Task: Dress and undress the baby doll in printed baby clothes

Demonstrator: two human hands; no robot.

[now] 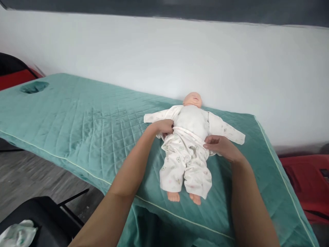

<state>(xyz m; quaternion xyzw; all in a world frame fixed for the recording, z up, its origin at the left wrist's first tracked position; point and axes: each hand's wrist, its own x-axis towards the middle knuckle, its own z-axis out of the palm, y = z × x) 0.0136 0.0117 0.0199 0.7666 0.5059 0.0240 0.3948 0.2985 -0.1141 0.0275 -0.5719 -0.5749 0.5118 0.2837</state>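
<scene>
A baby doll [192, 99] lies on its back on the green quilted bed cover [102, 137], its head toward the wall and its bare feet toward me. It wears a white long-sleeved top [226, 130] with sleeves spread out to both sides, and white printed trousers [174, 154]. My left hand [166, 127] is closed on the trouser waistband at the doll's left-hand side in view; its fingertips are partly hidden. At the opposite hip, my right hand [219, 145] pinches the waistband's edge between thumb and fingers. The doll's middle is plain white above the waistband.
The bed has a round hole [34, 87] at its far left end and stands against a white wall [154, 55]. At lower left is a black chair [43, 219] with a crumpled white packet [19, 233] on it. A red object [305, 181] is at right.
</scene>
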